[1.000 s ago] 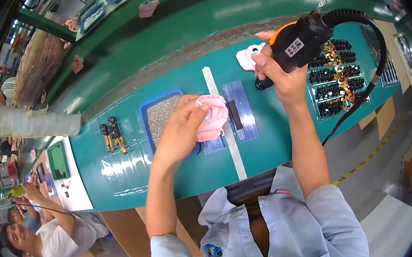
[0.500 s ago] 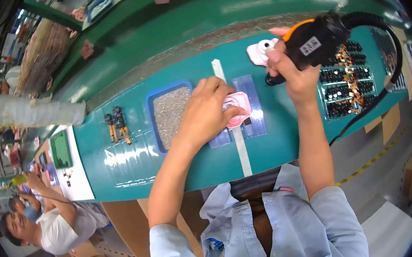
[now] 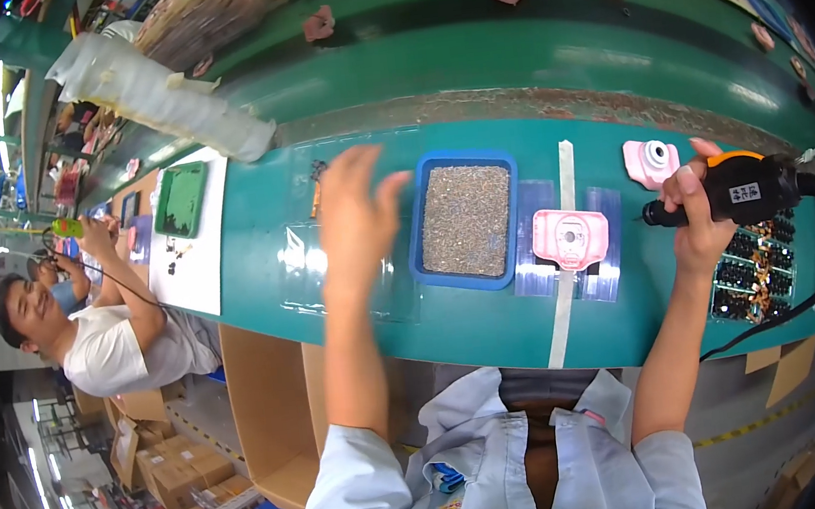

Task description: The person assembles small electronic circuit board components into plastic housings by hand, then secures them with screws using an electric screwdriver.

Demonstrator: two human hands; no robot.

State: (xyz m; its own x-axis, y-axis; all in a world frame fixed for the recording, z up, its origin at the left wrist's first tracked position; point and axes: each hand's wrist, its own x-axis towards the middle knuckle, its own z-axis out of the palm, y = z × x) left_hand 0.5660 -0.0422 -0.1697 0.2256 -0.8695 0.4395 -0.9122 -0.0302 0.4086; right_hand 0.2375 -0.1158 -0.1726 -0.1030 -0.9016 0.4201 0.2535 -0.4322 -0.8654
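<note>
My right hand (image 3: 699, 209) grips a black and orange electric screwdriver (image 3: 753, 186), its tip pointing left above the mat. My left hand (image 3: 355, 205), slightly blurred, is over the left part of the bench with thumb and fingers apart, holding nothing I can see. Beside its fingers lie small black and orange parts (image 3: 315, 190), partly hidden by the hand. A pink plastic camera shell (image 3: 571, 238) rests on clear plastic strips (image 3: 533, 259) in front of me. Behind the screwdriver tip sits a pink toy camera (image 3: 651, 161) with a white lens ring.
A blue tray (image 3: 418, 243) full of tiny metal pieces stands between left hand and shell. Trays of black and orange parts (image 3: 755, 270) lie right, near the screwdriver's cable (image 3: 782, 322). A co-worker (image 3: 108, 331) sits left, by a green tray (image 3: 181, 201). Behind runs a green conveyor (image 3: 466, 55).
My left hand has let go of the pink shell and moved left past the blue tray. My right hand still holds the screwdriver. The view has swung left.
</note>
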